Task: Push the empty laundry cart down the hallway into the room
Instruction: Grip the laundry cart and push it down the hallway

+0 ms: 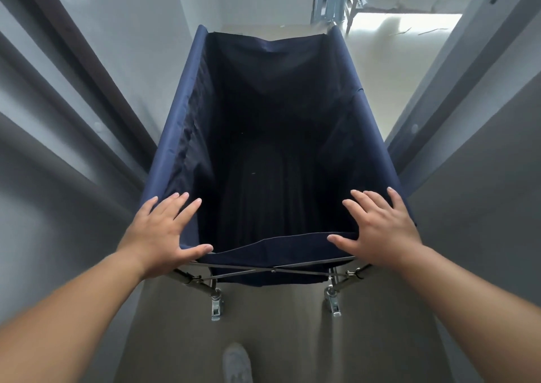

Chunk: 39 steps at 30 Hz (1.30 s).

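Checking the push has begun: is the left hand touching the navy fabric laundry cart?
Touching. The head view shows the left hand flat on the near left corner of the navy fabric laundry cart, thumb over its rim.

shoe [237,363] cut off, front casters hidden

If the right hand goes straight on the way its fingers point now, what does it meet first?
Probably the cart's right side rim: the right hand points forward and slightly left along it. Beyond that the way looks free, though depth is unclear.

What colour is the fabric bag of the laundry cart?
Dark navy blue fabric bag, seen in the head view.
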{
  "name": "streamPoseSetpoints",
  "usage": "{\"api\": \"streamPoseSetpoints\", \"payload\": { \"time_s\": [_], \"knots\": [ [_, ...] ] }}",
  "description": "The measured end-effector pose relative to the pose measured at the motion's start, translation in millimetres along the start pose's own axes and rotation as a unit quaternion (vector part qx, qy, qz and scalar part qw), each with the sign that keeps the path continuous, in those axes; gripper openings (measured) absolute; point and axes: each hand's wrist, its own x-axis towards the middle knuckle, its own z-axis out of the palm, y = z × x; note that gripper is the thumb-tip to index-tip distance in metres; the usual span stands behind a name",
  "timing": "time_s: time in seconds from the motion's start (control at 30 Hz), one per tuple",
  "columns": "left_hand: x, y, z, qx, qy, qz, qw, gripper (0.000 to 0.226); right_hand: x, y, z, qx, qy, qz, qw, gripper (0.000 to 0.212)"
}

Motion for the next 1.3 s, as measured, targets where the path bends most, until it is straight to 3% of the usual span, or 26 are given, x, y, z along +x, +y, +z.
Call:
{"api": "streamPoseSetpoints", "payload": {
  "time_s": [0.57,1.3],
  "knots": [
    [261.0,-99.9,-14.4,-0.014,0.006,0.019,1.000,0.107,255.8,32.7,-13.9,-0.014,0.006,0.023,1.000,0.088],
    [598.3,-165.2,-39.9,-0.007,0.018,-0.006,1.000,0.101,604.5,146.1,-20.5,-0.001,0.025,-0.006,1.000,0.084]
  ]
}}
